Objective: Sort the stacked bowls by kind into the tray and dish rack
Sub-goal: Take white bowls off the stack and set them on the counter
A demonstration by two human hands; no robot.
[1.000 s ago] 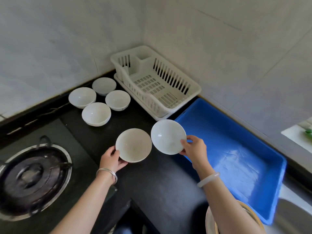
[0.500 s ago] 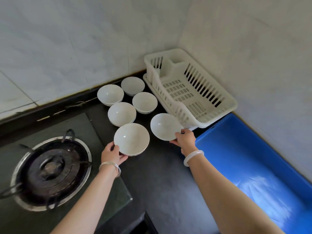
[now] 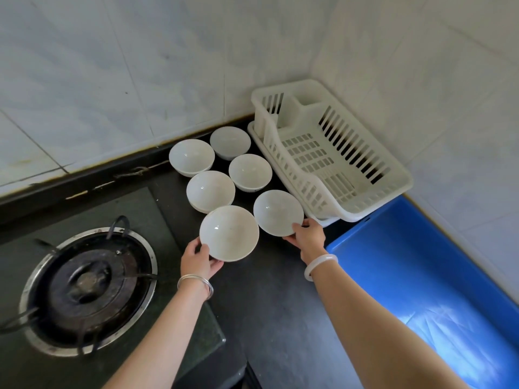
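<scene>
1. Bowls: 6 white ones sit or are held in the corner of the dark table [image 3: 280, 318], clustered between the gas burner [image 3: 87, 287] and the white dish rack [image 3: 331, 153].
2. The left hand [image 3: 198, 261] has its grip closed on the near rim of the nearest bowl [image 3: 229, 233], thumb on the rim and fingers underneath.
3. The right hand [image 3: 307, 234] grips the near edge of the bowl beside the rack [image 3: 278, 211], fingers under it; whether either held bowl touches the table cannot be told.
4. Behind them, 4 more bowls stand in 2 close rows: a middle-left bowl [image 3: 210, 190], a middle-right bowl [image 3: 250, 171], a back-left bowl [image 3: 191, 157] and a back-right bowl [image 3: 230, 142] near the wall. The middle-left one looks like more than 1 bowl nested.
5. The nearest bowl overlaps the middle-left bowl in view, and the right-hand bowl lies just beside the rack's front corner.
6. The rack holds nothing and fills the wall corner; the blue tray [image 3: 393, 248] lies just beside it along the right wall, also holding nothing.
7. Open dark table stretches between the two forearms toward the viewer; the burner's raised edge bounds the left side, the tray's rim the right.
</scene>
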